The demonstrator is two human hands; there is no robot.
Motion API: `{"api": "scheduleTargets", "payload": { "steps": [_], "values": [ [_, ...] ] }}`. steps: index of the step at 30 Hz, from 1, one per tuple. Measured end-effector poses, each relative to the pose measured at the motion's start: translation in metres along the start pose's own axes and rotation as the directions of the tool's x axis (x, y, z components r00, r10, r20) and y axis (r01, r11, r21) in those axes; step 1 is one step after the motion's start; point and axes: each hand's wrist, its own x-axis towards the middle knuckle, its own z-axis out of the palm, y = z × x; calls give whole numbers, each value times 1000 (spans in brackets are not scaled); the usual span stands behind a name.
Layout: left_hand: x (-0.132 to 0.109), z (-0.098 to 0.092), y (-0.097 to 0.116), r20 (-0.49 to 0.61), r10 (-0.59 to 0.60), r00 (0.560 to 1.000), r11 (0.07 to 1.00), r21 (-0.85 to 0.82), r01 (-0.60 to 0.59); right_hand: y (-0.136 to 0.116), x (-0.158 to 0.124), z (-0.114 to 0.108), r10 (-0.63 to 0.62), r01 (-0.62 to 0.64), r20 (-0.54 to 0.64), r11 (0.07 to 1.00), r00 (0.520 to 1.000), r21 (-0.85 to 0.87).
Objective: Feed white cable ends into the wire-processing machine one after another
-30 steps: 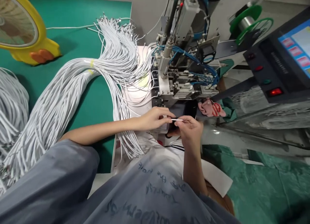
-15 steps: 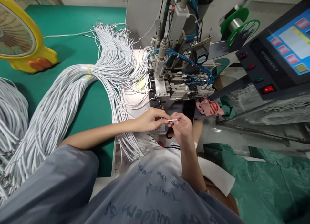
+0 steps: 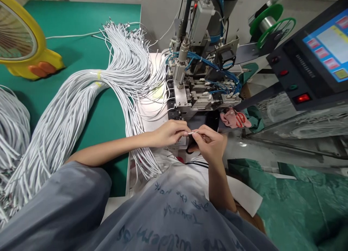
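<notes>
Left hand and right hand are pinched on a white cable-like piece, probably for steadiness; the cable bundle is bound by yellow tape, seemingly against tangling.

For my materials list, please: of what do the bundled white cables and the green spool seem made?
White cables: probably soft plastic jackets, smooth with slight sheen, bending in loose curves. Green spool: likely hard plastic, smooth, evenly coloured; silvery winding looks metallic.
</notes>
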Motion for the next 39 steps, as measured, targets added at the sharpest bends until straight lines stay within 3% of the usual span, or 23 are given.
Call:
{"api": "scheduleTargets", "payload": {
  "steps": [7, 10, 13, 16, 18, 21, 24, 28, 33, 36, 39],
  "values": [
    [-2, 11, -1, -135, -41, 990, 999, -13, 40, 12, -9, 25, 5, 29, -200, 985, 980, 168],
    [-3, 10, -3, -142, 8, 990, 998, 61, 1, 8, -11, 27, -60, 71, -267, 997, 962, 32],
    [-4, 3, -8, -22, 115, 993, 938, 331, -102, 0, -8, 19, -148, 108, -176, 970, 973, -218],
    [-4, 0, -11, 67, 122, 990, 843, 519, -139, -2, -1, 12, -155, 135, -50, 947, 987, -290],
    [-4, 3, -9, -5, 77, 997, 886, 458, -66, 0, 2, 14, -147, 127, -74, 964, 986, -233],
    [-2, 12, -1, -170, -91, 981, 980, 160, 118, 7, 3, 24, -130, 115, -192, 990, 973, -87],
    [0, 14, 2, -199, -188, 962, 980, 21, 196, 16, 5, 32, -71, 76, -255, 997, 964, 8],
    [5, 1, -13, -59, -123, 991, 939, 316, 135, 41, 19, 25, 63, -61, -125, 998, 990, 22],
    [9, -11, -44, 87, -213, 973, 747, 657, 105, 79, 40, 17, 229, -228, 23, 973, 973, -15],
    [10, -10, -50, 126, -220, 967, 671, 740, 56, 90, 47, 23, 231, -235, 99, 971, 968, 34],
    [10, -10, -49, 152, -226, 962, 662, 749, 37, 94, 50, 30, 212, -227, 136, 968, 968, 105]
  ]
}}
